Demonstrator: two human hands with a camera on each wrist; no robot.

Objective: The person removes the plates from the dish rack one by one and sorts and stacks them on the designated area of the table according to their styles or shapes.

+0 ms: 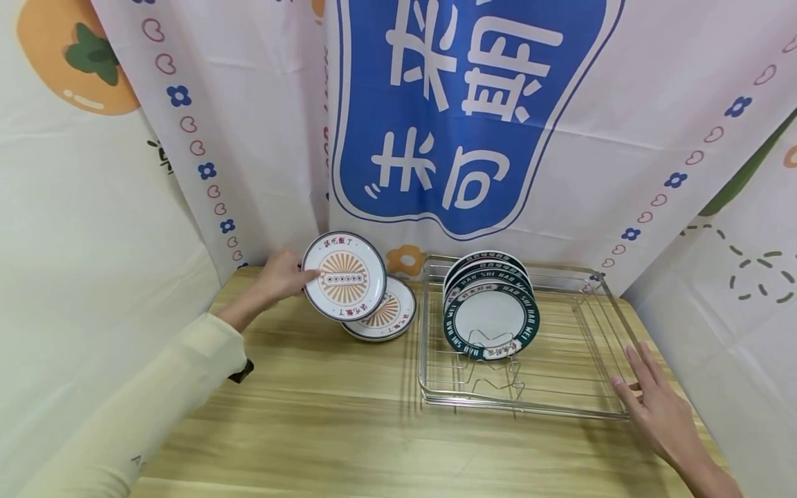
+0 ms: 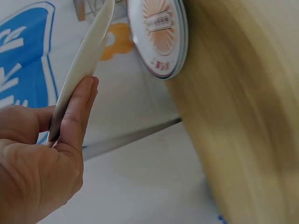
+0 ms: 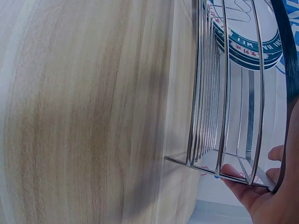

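Note:
My left hand [image 1: 283,277] pinches the left edge of a white plate [image 1: 345,277] with a dark rim and an orange sunburst, thumb on its face and fingers behind. The plate is tilted up, clear of the wooden table. Behind and below it lie matching plates [image 1: 395,315], stacked flat and partly covered in the head view. At the right end of the wire dish rack [image 1: 529,407], my right hand [image 1: 663,408] grips the side frame, its thumb [image 3: 236,182] against the lower wires. Several green-rimmed plates [image 1: 488,321] stand upright in the rack's left part.
The wooden table [image 1: 311,429] stretches in front of the rack and the stack. Printed cloth [image 1: 268,138] hangs behind and at both sides, close to the table's edges. The rack's right part shows bare wires.

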